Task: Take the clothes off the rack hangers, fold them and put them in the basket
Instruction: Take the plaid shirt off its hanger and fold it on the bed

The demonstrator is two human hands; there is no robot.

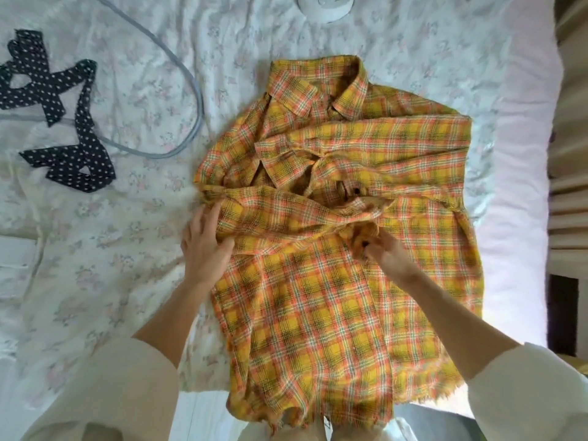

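Note:
A yellow and orange plaid shirt point(334, 297) lies spread on the bed, collar at the far end, frayed hem hanging over the near edge. Both sleeves are folded across its chest. My left hand point(205, 246) rests on the shirt's left edge, thumb tucked under the fold of the lower sleeve. My right hand point(386, 254) pinches the cuff of that sleeve near the shirt's middle. No hangers, rack or basket are in view.
The floral bedspread point(127, 218) covers the bed. A dark polka-dot garment point(66, 122) lies at the far left beside a grey looped cable point(194, 90). A white round object point(326, 6) sits at the far edge. The bed's right edge point(525, 186) borders furniture.

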